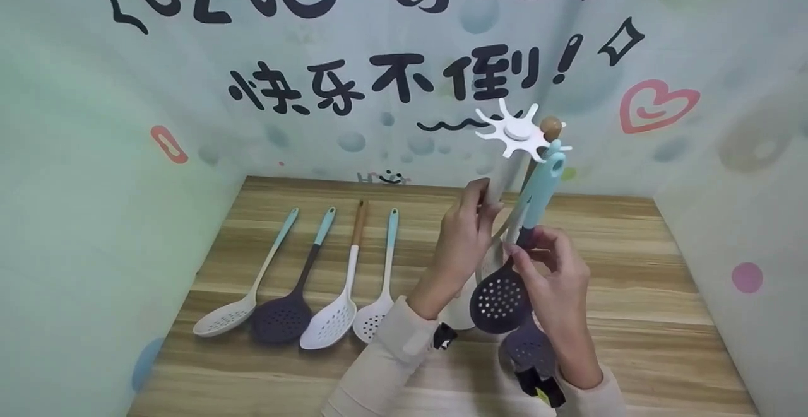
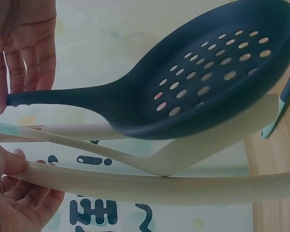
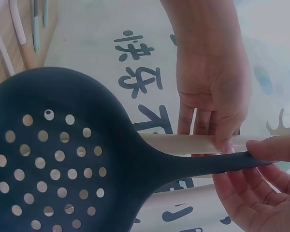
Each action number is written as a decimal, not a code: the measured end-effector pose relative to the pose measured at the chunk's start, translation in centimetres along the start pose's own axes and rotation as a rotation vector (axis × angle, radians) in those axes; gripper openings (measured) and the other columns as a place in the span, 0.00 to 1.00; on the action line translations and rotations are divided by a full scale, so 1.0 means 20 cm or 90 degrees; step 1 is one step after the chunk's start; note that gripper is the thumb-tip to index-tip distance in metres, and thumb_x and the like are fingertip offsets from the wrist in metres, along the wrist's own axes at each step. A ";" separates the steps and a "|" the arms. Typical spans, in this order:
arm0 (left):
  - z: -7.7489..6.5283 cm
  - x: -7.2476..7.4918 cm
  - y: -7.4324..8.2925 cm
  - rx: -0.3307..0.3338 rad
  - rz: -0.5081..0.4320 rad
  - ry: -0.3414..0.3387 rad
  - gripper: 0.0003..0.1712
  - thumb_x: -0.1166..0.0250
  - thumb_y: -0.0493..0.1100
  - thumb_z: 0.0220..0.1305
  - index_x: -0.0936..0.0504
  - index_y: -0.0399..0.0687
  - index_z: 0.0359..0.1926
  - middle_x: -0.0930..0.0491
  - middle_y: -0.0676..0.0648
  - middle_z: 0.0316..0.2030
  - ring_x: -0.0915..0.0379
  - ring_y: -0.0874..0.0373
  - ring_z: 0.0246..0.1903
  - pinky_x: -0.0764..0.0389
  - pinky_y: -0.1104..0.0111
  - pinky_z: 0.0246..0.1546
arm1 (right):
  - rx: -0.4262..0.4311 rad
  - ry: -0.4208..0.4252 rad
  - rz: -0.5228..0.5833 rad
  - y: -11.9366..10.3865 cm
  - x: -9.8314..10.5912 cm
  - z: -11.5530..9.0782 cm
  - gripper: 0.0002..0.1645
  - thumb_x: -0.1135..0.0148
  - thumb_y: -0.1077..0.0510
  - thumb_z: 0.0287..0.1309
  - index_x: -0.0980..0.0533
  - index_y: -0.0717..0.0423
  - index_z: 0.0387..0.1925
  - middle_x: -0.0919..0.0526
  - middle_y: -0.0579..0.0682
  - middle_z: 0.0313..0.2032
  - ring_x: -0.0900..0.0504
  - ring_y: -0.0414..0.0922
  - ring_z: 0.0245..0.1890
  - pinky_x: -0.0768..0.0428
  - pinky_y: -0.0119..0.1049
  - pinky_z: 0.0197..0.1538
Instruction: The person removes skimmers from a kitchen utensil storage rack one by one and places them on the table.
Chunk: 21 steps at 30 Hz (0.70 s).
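Note:
In the head view my left hand (image 1: 464, 240) grips the upper part of a white post (image 1: 502, 180), topped by a white star-shaped hook rack (image 1: 517, 128). My right hand (image 1: 558, 275) pinches the dark neck of a slotted skimmer (image 1: 502, 300) with a light-blue handle (image 1: 543, 190). The skimmer is upright, bowl down, with its handle end close beside the rack's hooks. In the left wrist view, pale utensils (image 2: 208, 152) stand between the post (image 2: 159, 186) and the dark skimmer (image 2: 203, 77). A wooden handle end (image 1: 551, 128) shows at the hooks.
Several slotted utensils lie in a row on the left of the wooden table: a pale skimmer (image 1: 227, 317), a dark one (image 1: 282, 319), a white turner (image 1: 331, 322) and a white skimmer (image 1: 372, 316). Another dark slotted head (image 1: 529, 347) shows below my right hand. A printed cloth (image 1: 353, 139) stands behind.

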<state>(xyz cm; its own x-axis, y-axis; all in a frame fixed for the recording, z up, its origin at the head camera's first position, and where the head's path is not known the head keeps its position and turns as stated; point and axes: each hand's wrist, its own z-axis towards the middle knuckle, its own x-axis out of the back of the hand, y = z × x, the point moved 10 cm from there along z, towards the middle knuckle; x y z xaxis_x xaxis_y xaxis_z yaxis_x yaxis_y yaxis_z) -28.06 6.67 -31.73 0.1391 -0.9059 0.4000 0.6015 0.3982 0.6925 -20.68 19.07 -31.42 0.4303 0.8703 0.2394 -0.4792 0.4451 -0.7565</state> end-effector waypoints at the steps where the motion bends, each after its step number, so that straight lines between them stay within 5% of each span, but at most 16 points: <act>1: 0.00 0.00 0.00 -0.002 -0.001 0.001 0.18 0.48 0.45 0.68 0.34 0.40 0.55 0.23 0.43 0.41 0.22 0.55 0.44 0.20 0.71 0.45 | -0.001 0.001 -0.002 0.00 0.01 0.00 0.16 0.34 0.72 0.48 0.27 0.73 0.40 0.20 0.59 0.34 0.22 0.31 0.35 0.21 0.20 0.37; 12: -0.01 0.00 0.00 -0.001 -0.005 -0.002 0.19 0.50 0.47 0.68 0.34 0.40 0.54 0.23 0.43 0.40 0.21 0.55 0.43 0.20 0.73 0.44 | -0.052 0.012 -0.045 0.08 0.12 -0.01 0.16 0.34 0.71 0.48 0.27 0.73 0.39 0.20 0.55 0.32 0.22 0.28 0.33 0.23 0.18 0.39; 21: 0.00 0.00 0.00 -0.004 -0.010 0.004 0.20 0.50 0.47 0.68 0.34 0.38 0.54 0.23 0.42 0.41 0.21 0.55 0.44 0.21 0.73 0.45 | -0.149 0.024 -0.091 0.24 0.25 -0.01 0.16 0.35 0.69 0.50 0.27 0.69 0.41 0.24 0.36 0.31 0.23 0.28 0.32 0.23 0.17 0.37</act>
<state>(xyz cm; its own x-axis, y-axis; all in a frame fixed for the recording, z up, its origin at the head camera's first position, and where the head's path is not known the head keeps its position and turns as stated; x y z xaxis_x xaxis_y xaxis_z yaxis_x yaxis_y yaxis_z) -27.97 6.66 -31.74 0.1341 -0.9127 0.3859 0.6085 0.3832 0.6949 -20.73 25.43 -33.88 0.5105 0.7919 0.3349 -0.2229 0.4981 -0.8380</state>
